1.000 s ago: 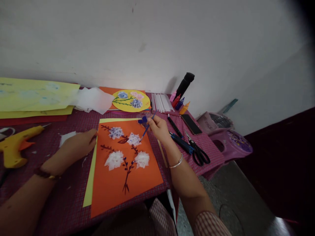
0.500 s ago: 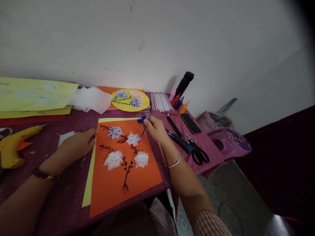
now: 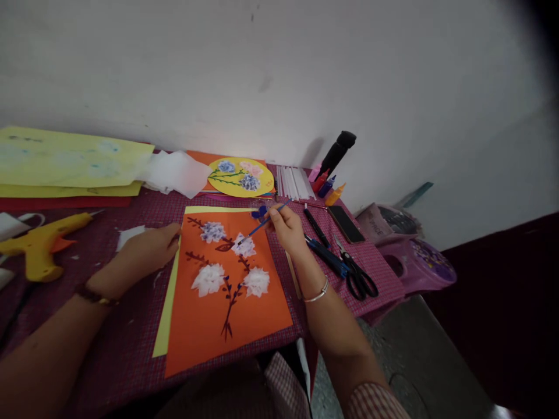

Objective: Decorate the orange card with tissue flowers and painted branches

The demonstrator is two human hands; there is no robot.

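Observation:
My right hand [image 3: 285, 228] pinches a thin blue paintbrush [image 3: 261, 225], whose tip touches a white tissue-paper flower [image 3: 243, 245] at the upper right of the orange sheet [image 3: 192, 343]. Purple dabs mark that flower. Farther left, another flower [image 3: 212, 231] carries more purple. Two lower flowers, left [image 3: 208, 280] and right [image 3: 257, 282], are white. Dark painted stems [image 3: 227, 314] link them. Just beyond my right fingers lies a blob of dark blue paint [image 3: 259, 213]. My left hand [image 3: 159, 247] rests with curled fingers at the sheet's left edge; what lies between them is hidden.
A yellow glue gun [image 3: 48, 244] lies left. Behind are yellow papers [image 3: 74, 160], white tissue [image 3: 179, 171] and a yellow oval card [image 3: 222, 187]. On the right lie glue sticks [image 3: 294, 183], paint bottles [image 3: 335, 195], a phone [image 3: 346, 224], a cutter [image 3: 327, 258] and scissors [image 3: 358, 279].
The brush has tilted lower, and its tip has moved left onto the middle of the upper right flower. My left hand stays at the sheet's edge. The whole view has shifted slightly.

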